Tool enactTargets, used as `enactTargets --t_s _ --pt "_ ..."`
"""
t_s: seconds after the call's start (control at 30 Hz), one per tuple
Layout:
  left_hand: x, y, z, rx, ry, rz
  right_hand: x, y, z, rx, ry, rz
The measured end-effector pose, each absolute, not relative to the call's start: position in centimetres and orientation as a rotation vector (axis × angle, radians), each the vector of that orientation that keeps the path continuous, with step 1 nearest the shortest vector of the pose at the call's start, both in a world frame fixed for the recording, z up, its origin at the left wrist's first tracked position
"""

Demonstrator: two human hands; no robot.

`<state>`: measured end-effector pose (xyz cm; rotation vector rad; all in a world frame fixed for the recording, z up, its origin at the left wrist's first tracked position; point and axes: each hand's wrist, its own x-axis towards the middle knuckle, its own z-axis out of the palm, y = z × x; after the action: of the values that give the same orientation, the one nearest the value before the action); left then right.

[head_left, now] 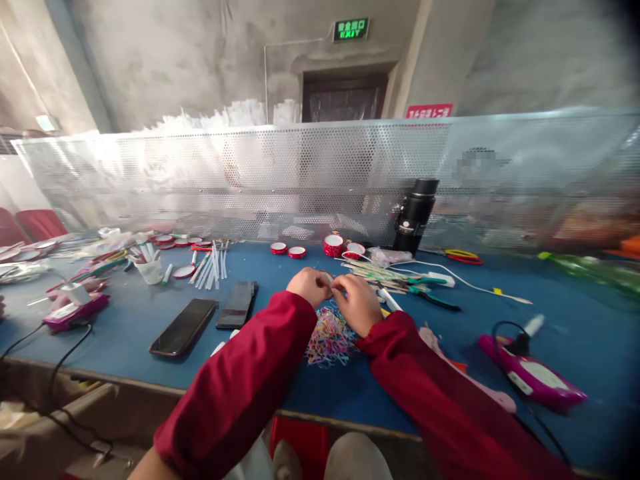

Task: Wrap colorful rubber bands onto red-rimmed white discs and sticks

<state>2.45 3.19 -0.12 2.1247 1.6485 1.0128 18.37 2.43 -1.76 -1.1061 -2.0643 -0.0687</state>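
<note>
Blue table [125,333] is crowded; much stock is left unworked: a heap of coloured rubber bands [330,339] lies just below the hands, white sticks [213,267] well left of them. Left hand [310,285] and right hand [356,303] are held together, fingertips pinched on something small, presumably a band; it is hidden. Finished pieces cannot be made out.
</note>
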Motion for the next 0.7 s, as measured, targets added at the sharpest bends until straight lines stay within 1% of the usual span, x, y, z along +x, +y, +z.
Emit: enactTargets --t_s 0.07,0.17,0.27,0.37,0.5,0.63,0.7 --pt "2.3 3.3 -0.1 2.138 1.661 0.985 18.2 2.4 -1.7 -0.995 -2.053 0.012" --pt "2.0 3.6 -0.2 2.14 1.665 0.974 18.0 2.2 -1.7 -0.837 -2.035 0.265" --pt "1.9 3.8 -0.1 2.087 1.739 1.039 18.0 1.8 -1.4 -0.692 -2.034 0.508" --pt "2.1 3.9 0.0 2.029 1.792 1.108 18.3 1.4 -0.8 -0.592 -2.031 0.628" --pt "2.1 3.9 0.1 2.005 1.762 1.059 18.6 1.4 -0.7 -0.558 -1.994 0.732" --pt "1.9 3.9 -0.1 2.004 1.674 0.976 18.6 1.9 -1.4 -0.572 -1.889 1.094" --pt "1.9 3.9 -0.3 1.992 1.649 0.985 18.7 2.3 -1.7 -0.593 -1.812 1.208"
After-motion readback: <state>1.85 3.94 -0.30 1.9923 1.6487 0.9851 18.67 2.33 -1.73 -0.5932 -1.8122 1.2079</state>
